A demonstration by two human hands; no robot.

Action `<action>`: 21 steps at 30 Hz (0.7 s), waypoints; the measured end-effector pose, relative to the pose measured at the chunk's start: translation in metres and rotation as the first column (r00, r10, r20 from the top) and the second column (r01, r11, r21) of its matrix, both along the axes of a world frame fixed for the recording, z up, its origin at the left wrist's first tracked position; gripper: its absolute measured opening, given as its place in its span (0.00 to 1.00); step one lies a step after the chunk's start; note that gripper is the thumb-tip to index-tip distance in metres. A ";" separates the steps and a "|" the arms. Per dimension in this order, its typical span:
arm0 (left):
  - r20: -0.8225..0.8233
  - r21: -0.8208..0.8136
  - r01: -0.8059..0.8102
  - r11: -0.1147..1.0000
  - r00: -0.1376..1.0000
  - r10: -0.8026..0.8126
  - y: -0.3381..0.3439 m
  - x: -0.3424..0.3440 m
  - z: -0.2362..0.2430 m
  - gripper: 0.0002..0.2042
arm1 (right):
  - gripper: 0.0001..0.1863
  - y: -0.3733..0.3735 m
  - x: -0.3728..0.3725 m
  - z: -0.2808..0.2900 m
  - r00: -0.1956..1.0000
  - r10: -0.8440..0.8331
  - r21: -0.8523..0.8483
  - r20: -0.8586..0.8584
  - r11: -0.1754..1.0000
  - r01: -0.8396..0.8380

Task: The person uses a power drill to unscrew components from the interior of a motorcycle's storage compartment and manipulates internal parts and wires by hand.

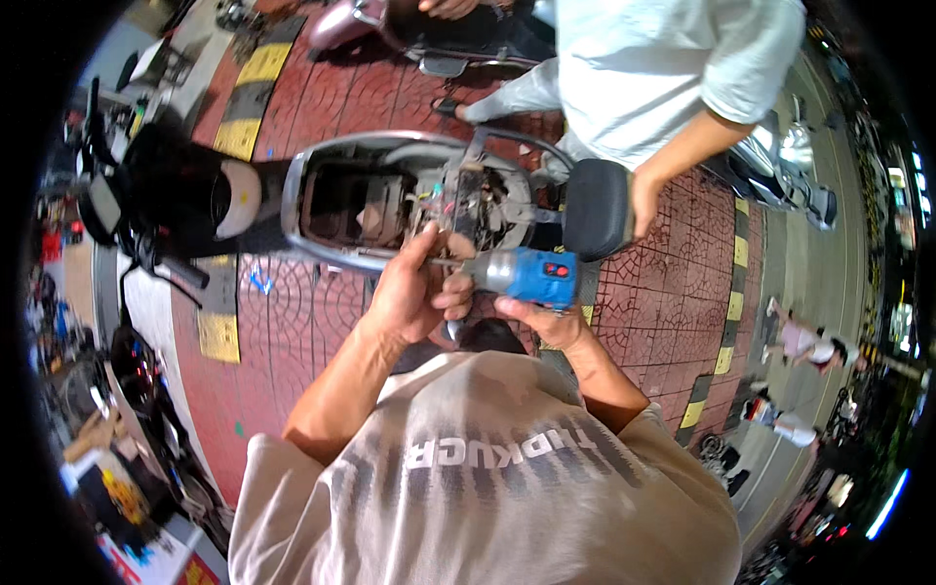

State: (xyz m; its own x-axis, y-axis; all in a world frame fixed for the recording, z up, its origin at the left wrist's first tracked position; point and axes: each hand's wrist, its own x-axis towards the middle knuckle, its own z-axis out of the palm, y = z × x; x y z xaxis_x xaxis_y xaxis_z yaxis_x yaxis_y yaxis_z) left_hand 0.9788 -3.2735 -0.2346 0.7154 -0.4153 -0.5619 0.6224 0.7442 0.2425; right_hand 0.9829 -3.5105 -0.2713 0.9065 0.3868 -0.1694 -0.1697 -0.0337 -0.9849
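A blue cordless drill (531, 277) with a grey metal nose lies sideways over the near edge of an electric scooter. My right hand (554, 324) is closed round its grip, which is mostly hidden below the body. At the drill's front my left hand (409, 291) is closed, its thumb and fingers round the thin bit (446, 261). Just beyond, the scooter's opened body (291, 200) shows a dark storage well and a tangle of wires and parts (450, 203). To the right of the wires sits a black padded backrest (597, 207).
A co-worker in a white shirt (634, 88) stands across the scooter, one hand (644, 203) against the backrest. The scooter's handlebar (146, 234) reaches left. A pink scooter (356, 27) stands at the back. Yellow and black kerb strips (239, 136) edge the red paving (283, 341).
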 end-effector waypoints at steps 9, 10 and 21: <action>-0.001 -0.038 -0.193 0.980 0.981 0.193 0.042 -0.016 0.015 0.22 | 0.21 -0.010 -0.016 -0.002 0.980 -0.121 0.141 -0.161 0.980 0.144; 0.095 -0.044 -0.246 0.968 0.964 0.249 0.060 -0.017 0.019 0.23 | 0.20 -0.016 -0.011 -0.002 0.977 -0.151 0.157 -0.151 0.972 0.174; 0.137 0.079 -0.034 0.996 0.990 0.023 0.007 -0.004 0.025 0.43 | 0.19 -0.002 -0.003 0.012 0.998 -0.004 0.085 -0.068 0.996 0.010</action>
State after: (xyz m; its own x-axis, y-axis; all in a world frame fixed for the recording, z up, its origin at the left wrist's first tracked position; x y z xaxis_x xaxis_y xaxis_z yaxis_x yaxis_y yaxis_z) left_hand 0.9745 -3.2668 -0.2101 0.7983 -0.3502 -0.4900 0.5582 0.7357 0.3836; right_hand 0.9799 -3.5123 -0.2595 0.8968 0.3962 -0.1970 -0.2357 0.0509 -0.9705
